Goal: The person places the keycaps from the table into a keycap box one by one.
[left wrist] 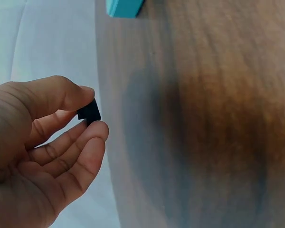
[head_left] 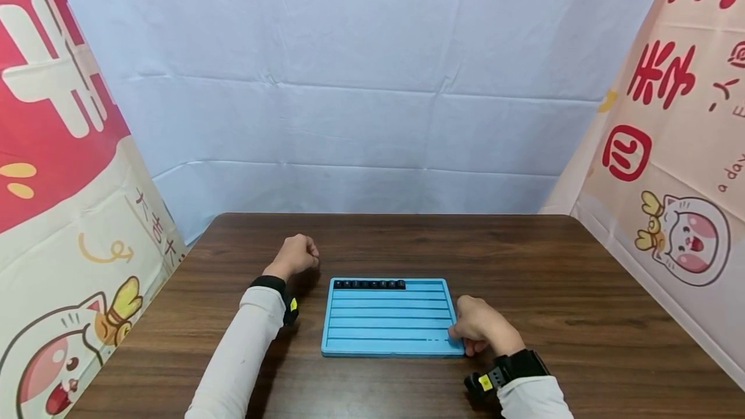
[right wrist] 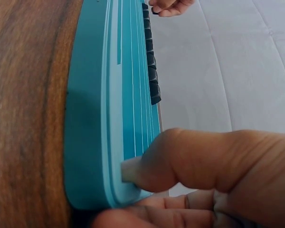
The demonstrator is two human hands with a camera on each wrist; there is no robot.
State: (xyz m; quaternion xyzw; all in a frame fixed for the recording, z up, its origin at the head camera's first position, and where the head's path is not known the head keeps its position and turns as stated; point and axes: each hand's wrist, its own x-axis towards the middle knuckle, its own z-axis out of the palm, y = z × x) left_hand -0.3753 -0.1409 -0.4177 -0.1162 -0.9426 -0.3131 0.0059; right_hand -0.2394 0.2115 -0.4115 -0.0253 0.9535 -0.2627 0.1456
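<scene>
A light-blue slotted tray (head_left: 378, 322) lies flat on the table, with a row of several small black keycaps (head_left: 370, 284) along its far left edge. Beyond its far left corner, my left hand (head_left: 295, 255) is held over the wood. In the left wrist view the thumb and fingertips pinch one black keycap (left wrist: 90, 112), partly covered by them. My right hand (head_left: 480, 323) grips the tray's near right corner. Its thumb (right wrist: 154, 171) presses on the top rim in the right wrist view, while the other fingers curl beneath the edge.
The dark wooden table (head_left: 582, 315) extends around the tray on all sides. A pale cloth (head_left: 361, 121) hangs behind its far edge. Printed cloths with cartoon figures hang at the left (head_left: 75, 231) and right (head_left: 669, 147).
</scene>
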